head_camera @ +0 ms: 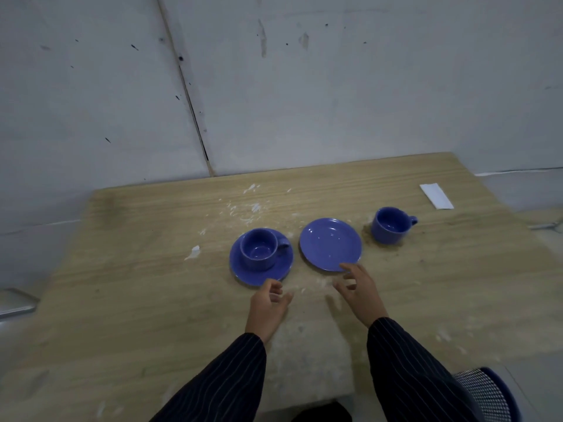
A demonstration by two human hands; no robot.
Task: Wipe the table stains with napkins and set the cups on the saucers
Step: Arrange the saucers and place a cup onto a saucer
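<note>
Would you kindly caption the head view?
One blue cup on its saucer, second cup beside the bare saucer, white stains remaining.

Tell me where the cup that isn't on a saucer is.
In the head view, the loose cup stands on the table right of the empty saucer, with the white napkin beyond it.

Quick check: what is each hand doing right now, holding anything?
Left hand: open, fingers loosely curled, holding nothing.
Right hand: open, fingers spread, holding nothing, fingertips by the bare saucer.
</note>
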